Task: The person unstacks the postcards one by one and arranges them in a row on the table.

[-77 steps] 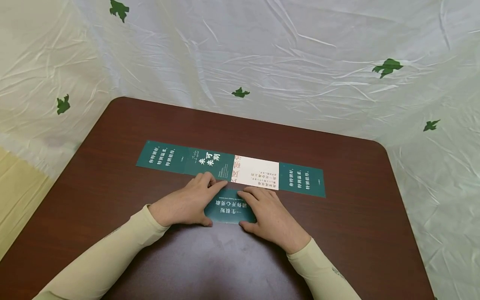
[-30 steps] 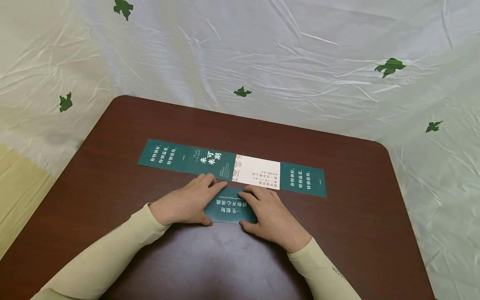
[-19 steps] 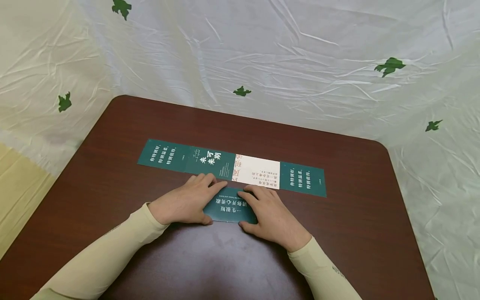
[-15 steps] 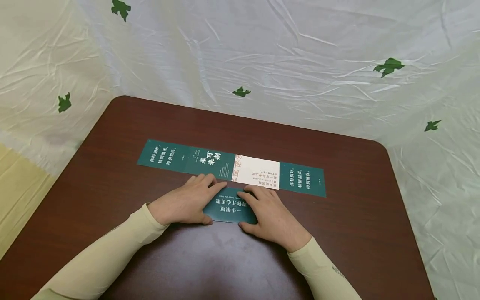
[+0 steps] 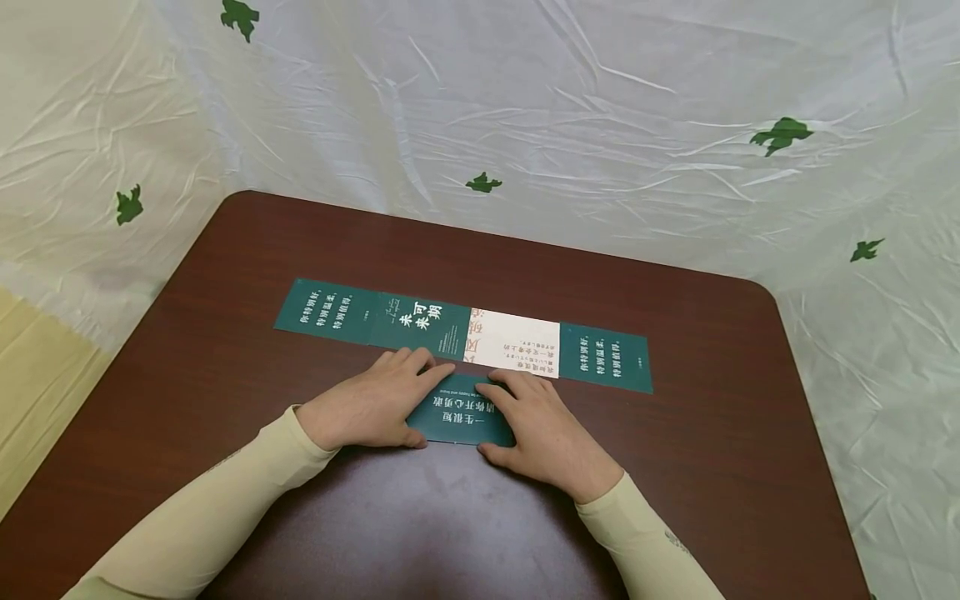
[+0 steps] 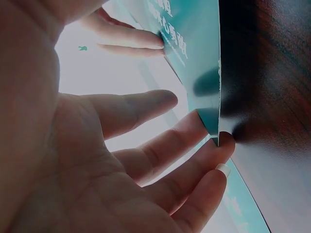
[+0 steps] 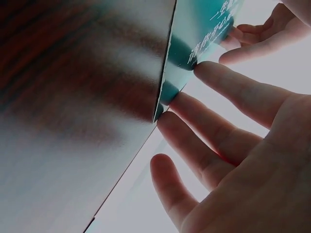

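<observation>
A dark green card (image 5: 459, 417) with white lettering, upside down in the head view, lies before me between both hands. My left hand (image 5: 371, 406) touches its left end, thumb at the near edge and fingers towards the far side. At the right end, my right hand (image 5: 546, 427) touches it in the same way. Both wrist views show fairly straight fingers with fingertips (image 6: 192, 121) right at the card's edge and corner. Just beyond, a row holds a green card (image 5: 326, 312), another with large characters (image 5: 416, 323), a white one (image 5: 517, 340) and a green one (image 5: 606, 358).
The dark reddish-brown table (image 5: 697, 483) has rounded far corners. White creased sheeting (image 5: 600, 100) with green leaf-like patches hangs behind and beside it. Pale yellow flooring (image 5: 37, 392) shows at the left.
Both hands stay in place on the card. The sheen on the card's near part has faded, and its near edge looks straighter. The row of cards has not moved.
</observation>
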Available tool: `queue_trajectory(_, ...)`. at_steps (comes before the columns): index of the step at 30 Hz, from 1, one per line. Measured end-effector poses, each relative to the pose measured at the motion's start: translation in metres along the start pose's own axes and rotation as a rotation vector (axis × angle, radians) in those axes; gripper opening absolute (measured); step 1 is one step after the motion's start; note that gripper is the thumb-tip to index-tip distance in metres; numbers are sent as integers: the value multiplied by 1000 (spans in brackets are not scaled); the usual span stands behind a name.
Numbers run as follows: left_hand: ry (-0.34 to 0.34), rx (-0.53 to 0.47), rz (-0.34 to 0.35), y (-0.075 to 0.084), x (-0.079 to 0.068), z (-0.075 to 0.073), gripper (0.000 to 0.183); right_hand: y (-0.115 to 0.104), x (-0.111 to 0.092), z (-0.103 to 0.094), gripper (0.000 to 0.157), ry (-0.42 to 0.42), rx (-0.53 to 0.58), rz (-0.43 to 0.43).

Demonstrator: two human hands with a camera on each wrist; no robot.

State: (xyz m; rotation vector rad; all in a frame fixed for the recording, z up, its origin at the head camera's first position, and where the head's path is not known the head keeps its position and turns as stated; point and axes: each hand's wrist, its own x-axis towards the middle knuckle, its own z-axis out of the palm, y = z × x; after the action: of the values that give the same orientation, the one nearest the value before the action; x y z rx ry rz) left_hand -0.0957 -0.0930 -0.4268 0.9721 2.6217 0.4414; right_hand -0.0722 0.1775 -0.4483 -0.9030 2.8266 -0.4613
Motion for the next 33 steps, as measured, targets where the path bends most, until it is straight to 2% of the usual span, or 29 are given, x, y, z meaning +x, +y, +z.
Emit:
queue_trajectory(10,14,-1,19,0,2,-1,99,1,0,-5,76,2,-8,3)
queue_trajectory(14,55,-11,39,1,5,0,97,3,-2,-11,81,4,-7,19)
queue_trajectory(18,90,-7,68,5,15,1,95,10,-7,-19,86,18,5,59)
queue_trajectory(25,113,34,122,25,52,1,99,38,-27,-33,91,43,4,142)
queue_trajectory(33,112,106,169,64,125,-2,102,94,-58,-66,87,64,-31,231)
